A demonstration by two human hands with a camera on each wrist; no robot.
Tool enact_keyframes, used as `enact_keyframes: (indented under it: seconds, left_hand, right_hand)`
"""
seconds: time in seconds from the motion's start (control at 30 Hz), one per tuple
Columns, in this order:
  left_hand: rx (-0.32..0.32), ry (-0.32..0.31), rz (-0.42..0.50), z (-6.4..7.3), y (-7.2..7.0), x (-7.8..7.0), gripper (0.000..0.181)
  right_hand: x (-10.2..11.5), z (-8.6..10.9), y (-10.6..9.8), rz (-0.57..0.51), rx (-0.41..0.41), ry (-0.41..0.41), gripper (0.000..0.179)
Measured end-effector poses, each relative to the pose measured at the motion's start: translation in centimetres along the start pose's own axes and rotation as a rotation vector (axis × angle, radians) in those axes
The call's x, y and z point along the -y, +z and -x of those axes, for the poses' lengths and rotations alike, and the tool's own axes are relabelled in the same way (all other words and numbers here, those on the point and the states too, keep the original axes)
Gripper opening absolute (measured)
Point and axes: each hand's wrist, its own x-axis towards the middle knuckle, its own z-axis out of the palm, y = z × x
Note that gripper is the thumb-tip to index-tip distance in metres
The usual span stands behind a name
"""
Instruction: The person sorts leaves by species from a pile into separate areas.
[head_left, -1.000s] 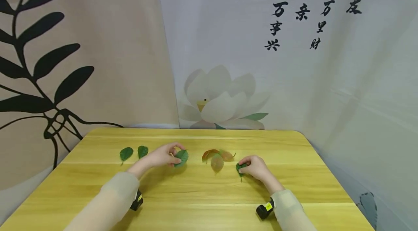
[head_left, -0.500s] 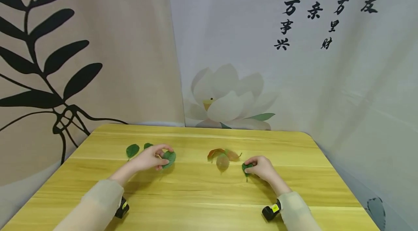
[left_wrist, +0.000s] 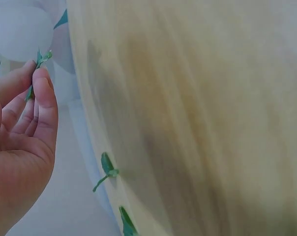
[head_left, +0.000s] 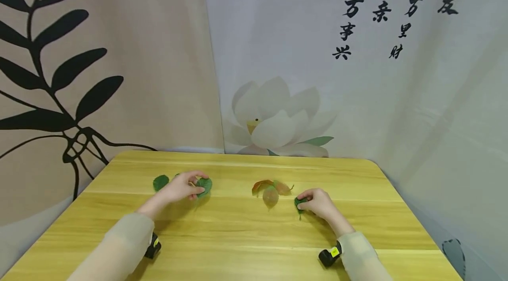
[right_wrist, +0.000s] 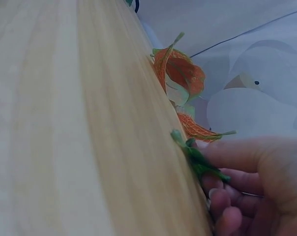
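Note:
Between thumb and fingers, my left hand [head_left: 181, 187] pinches a green leaf [head_left: 204, 186], held above the table in the left wrist view. Two more green leaves lie beneath and behind that hand; one leaf [head_left: 160, 182] shows plainly left of it, the other is mostly covered by the hand in the head view. My right hand [head_left: 319, 204] pinches another green leaf [head_left: 300, 204] low at the tabletop, its stem pointing toward the near edge. To the left of the right hand lies a group of reddish-brown leaves [head_left: 270, 197], orange in the right wrist view.
The wooden table [head_left: 238, 237] has rounded far corners. Behind it hangs a pale cloth [head_left: 166, 73] printed with dark branches, a lotus and black characters. Each wrist carries a small black camera, such as the right camera [head_left: 328, 257].
My left hand has moved left with its leaf, toward the two green leaves, and partly covers one of them. The right hand keeps its place with its leaf. The head view has shifted slightly.

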Motion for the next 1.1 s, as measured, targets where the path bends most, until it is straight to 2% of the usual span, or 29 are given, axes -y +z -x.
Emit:
enact_keyframes:
  seconds: [0.3, 0.57, 0.83, 1.1]
  left_hand:
    - [-0.027, -0.044, 0.014, -1.0, -0.3, 0.6, 0.039]
    - [-0.062, -0.112, -0.09, -1.8, -0.6, 1.5, 0.038]
    - [-0.062, -0.109, -0.165, -2.5, -1.9, 2.1, 0.038]
    - [-0.059, -0.132, -0.151, -3.0, -2.1, 2.4, 0.04]
  right_hand:
    - [-0.1, 0.0, -0.3, 0.004, -0.003, 0.004, 0.016]
    - [-0.4, 0.3, -0.2, -0.021, 0.005, 0.019, 0.016]
    - [-0.3, 0.1, -0.1, -0.027, -0.002, 0.01, 0.017]
    - [-0.5, 0.1, -0.2, -0.034, -0.001, 0.018, 0.017]
